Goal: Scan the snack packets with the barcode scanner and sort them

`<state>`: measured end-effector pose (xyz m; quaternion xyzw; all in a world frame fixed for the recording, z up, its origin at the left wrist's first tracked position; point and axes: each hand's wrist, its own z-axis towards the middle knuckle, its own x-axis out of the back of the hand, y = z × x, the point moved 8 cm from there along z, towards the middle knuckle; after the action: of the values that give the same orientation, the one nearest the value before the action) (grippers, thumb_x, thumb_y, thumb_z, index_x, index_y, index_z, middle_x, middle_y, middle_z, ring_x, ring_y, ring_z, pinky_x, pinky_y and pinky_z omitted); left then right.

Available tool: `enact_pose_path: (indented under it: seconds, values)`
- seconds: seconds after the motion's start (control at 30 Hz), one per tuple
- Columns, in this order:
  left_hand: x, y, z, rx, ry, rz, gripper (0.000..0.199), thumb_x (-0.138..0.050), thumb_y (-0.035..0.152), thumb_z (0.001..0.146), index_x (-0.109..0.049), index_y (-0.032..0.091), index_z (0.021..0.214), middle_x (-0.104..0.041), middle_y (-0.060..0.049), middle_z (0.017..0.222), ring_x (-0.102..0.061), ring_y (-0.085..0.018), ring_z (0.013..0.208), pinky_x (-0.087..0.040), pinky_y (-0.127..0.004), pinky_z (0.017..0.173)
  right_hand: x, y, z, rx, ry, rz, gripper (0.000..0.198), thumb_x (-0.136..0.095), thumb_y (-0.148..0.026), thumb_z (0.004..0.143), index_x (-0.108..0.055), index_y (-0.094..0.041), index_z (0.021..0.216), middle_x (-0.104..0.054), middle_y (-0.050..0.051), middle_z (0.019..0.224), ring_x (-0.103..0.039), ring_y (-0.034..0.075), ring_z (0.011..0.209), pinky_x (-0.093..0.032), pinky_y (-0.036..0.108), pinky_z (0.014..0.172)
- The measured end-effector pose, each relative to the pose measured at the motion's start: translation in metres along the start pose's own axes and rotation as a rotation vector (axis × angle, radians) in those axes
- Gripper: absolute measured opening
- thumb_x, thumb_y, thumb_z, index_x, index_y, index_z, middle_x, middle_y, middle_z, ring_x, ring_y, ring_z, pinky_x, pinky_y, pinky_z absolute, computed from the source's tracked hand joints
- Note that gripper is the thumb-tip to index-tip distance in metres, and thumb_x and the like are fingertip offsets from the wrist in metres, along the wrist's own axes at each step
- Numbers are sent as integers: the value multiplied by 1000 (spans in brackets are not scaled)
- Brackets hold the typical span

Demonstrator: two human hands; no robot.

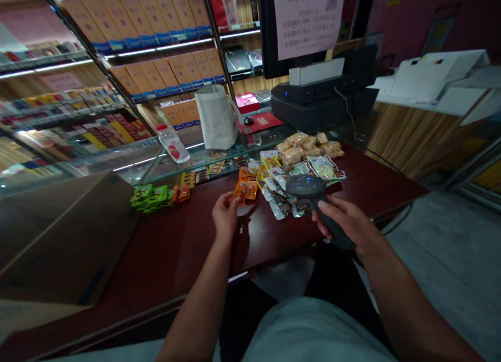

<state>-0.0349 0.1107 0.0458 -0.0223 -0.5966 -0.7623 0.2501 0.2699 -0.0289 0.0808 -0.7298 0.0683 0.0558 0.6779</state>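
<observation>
My left hand (226, 214) pinches a small orange snack packet (243, 191) just above the dark red table. In my right hand (349, 219) is a dark handheld barcode scanner (329, 216), its head pointing left and a blue light lit on top. Silver snack pouches (277, 197) lie in a heap between my hands, partly behind the scanner head. More orange packets sit beyond the left hand. Farther left are green snack packets (152, 196) with some orange-brown packets (181, 193) beside them.
A large cardboard box (70, 242) occupies the table's left side. Wrapped tan snacks (303, 147) are piled behind the pouches. A white bag (216, 117) and a red-capped jar (172, 143) stand on the glass counter. The cash register monitor (270, 38) rises at the back, above a dangling cable (349, 109).
</observation>
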Motion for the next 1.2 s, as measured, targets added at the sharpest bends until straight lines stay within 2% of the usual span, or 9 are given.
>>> enact_pose_path:
  seconds: [0.17,0.3,0.43,0.63,0.83,1.03,1.2]
  values:
    - [36,-31,-10,120,23,-142,27,-71,39,69,-64,17,83,-64,2,66,-56,-11,52,-45,-23,52,11,3,-22,30,70,-13,38,-71,-56,81,-64,-19,77,-64,1,67,-54,11,48,-44,22,42]
    - [48,-42,-17,162,-14,-238,30,-73,38,66,-58,19,83,-63,4,65,-61,-12,53,-50,-24,55,5,3,-29,38,70,-27,37,-71,-56,81,-64,-20,80,-65,1,72,-54,12,50,-44,22,42]
    - [47,-37,-19,168,-105,-290,34,-77,39,64,-54,19,81,-66,2,73,-68,-15,63,-56,-28,63,-13,7,-22,37,10,-21,37,-70,-57,81,-64,-21,79,-64,0,68,-54,12,49,-44,23,43]
    - [30,-25,-12,84,-252,-239,35,-76,44,71,-54,18,82,-66,2,71,-70,-16,63,-55,-26,58,-48,27,0,9,-87,32,39,-66,-60,83,-65,-21,81,-62,1,58,-52,14,46,-42,25,41]
    - [27,-45,-8,241,-260,-327,42,-80,46,68,-51,19,82,-70,1,69,-74,-20,68,-59,-29,62,-76,50,20,-46,-80,204,36,-70,-55,83,-65,-19,84,-67,3,74,-53,12,47,-42,24,42]
    - [28,-50,-12,314,-278,-306,42,-82,45,67,-51,19,78,-74,-3,74,-76,-21,75,-60,-28,66,-103,60,33,-82,-121,294,36,-72,-55,81,-66,-20,87,-67,3,76,-53,11,46,-40,24,42]
    - [25,-51,-14,319,-261,-273,43,-83,47,64,-50,20,74,-72,0,68,-76,-21,72,-62,-29,64,-121,67,35,-156,-212,237,38,-70,-58,82,-66,-21,79,-60,-1,58,-50,13,46,-40,25,44]
